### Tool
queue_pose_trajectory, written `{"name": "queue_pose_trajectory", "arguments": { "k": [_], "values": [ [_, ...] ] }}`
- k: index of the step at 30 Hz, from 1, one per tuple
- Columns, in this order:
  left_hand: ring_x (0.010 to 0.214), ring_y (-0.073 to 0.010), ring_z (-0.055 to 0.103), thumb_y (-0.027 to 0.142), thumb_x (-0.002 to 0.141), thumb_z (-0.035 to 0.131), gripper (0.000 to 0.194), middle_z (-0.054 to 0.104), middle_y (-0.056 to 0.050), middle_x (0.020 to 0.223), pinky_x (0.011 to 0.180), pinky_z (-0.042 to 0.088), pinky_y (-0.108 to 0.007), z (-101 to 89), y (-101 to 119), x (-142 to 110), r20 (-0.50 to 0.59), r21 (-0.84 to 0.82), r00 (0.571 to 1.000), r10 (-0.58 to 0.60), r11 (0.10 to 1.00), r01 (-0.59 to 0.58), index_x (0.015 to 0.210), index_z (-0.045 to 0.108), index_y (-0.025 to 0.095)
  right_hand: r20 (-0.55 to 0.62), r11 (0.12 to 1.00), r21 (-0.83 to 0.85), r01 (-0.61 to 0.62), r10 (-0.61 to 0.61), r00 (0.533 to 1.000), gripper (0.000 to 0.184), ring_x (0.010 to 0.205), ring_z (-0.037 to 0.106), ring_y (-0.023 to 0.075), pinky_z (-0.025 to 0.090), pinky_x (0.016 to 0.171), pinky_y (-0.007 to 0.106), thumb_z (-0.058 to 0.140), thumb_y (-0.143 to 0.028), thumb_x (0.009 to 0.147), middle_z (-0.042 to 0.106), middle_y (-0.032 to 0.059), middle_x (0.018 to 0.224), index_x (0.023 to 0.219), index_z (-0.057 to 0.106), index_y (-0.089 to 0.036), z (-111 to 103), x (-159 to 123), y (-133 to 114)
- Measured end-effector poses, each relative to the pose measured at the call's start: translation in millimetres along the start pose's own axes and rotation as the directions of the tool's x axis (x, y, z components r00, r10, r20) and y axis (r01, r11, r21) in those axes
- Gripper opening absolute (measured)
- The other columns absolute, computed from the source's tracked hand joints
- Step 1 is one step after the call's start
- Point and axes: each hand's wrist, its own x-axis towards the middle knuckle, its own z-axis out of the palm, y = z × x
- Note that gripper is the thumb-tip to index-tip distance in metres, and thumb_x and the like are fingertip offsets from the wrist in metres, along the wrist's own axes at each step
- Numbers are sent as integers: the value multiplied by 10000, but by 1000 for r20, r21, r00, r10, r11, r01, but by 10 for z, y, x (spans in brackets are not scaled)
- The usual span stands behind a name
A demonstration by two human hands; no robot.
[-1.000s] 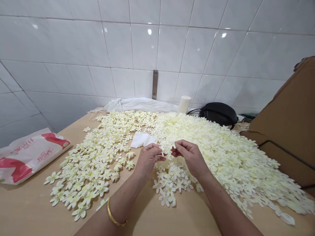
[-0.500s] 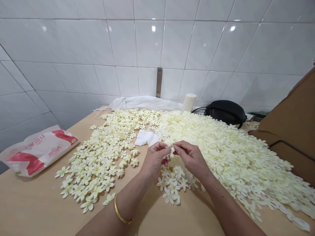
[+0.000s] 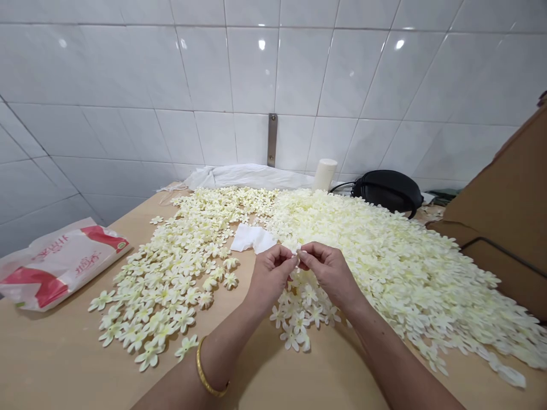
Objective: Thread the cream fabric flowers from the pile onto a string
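My left hand and my right hand meet at the middle of the table, fingertips pinched together. Between them is a small pale artificial flower, mostly covered by the fingers. A large heap of cream flowers spreads to the right, and a few of its blooms lie just below my hands. On the left lies a looser spread of yellowish flowers. A crumpled white tissue rests just beyond my left hand. A gold bangle circles my left wrist.
A red and white tissue packet lies at the left table edge. A white cylinder and a black rounded object with a strap stand at the back by the tiled wall. A cardboard box rises on the right.
My fingertips have drawn closer together around the small flower, which now shows less. The whole view has shifted slightly; the things on the table look unmoved.
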Motion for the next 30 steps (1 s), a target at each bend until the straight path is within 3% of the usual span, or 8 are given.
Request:
{"name": "queue_pose_trajectory", "arguments": {
  "k": [6,11,15,18,24,30],
  "values": [
    [429,-61,399,236,634,618,141,454,45,478,405,324,-182,25,-13,-19,28,24,999,34,999,-35,555,534,154,-35,992,-123,9,-13,999,185,535,403,99,341,510,231,526,-307,732,465,-24,567,616,521,-163,5,-12,-29],
    [406,-52,412,308,617,659,190,474,46,546,387,326,-188,3,-42,13,61,-124,996,-70,989,78,674,567,152,-93,949,-310,49,-82,992,206,475,311,86,255,444,224,485,-310,752,386,-43,516,598,466,-175,6,-17,-31],
    [383,-27,398,347,604,675,238,462,53,568,371,289,-174,-14,-65,41,109,-244,981,-158,953,181,659,567,142,-74,936,-346,63,-95,993,233,454,289,80,236,423,217,487,-327,745,347,-54,495,576,413,-185,7,-14,-14],
    [377,-25,387,331,593,684,229,449,60,534,361,272,-167,-11,-78,44,119,-252,979,-166,949,191,642,566,141,-87,935,-349,65,-101,991,284,444,265,74,218,416,215,508,-337,729,292,-65,471,535,361,-191,10,-12,-15],
    [362,-31,361,296,619,650,197,412,71,471,356,272,-168,10,-101,28,99,-197,989,-112,972,130,590,529,144,-118,970,-235,54,-84,990,412,455,205,64,181,426,221,591,-378,687,213,-75,461,473,294,-189,2,6,-22],
    [379,-36,379,279,632,623,171,427,65,511,361,280,-171,16,-80,18,52,-147,993,-105,983,112,618,518,145,-26,995,101,-26,29,999,424,447,243,62,234,453,220,581,-442,704,262,-78,444,470,340,-181,-21,42,30]
  ]
}}
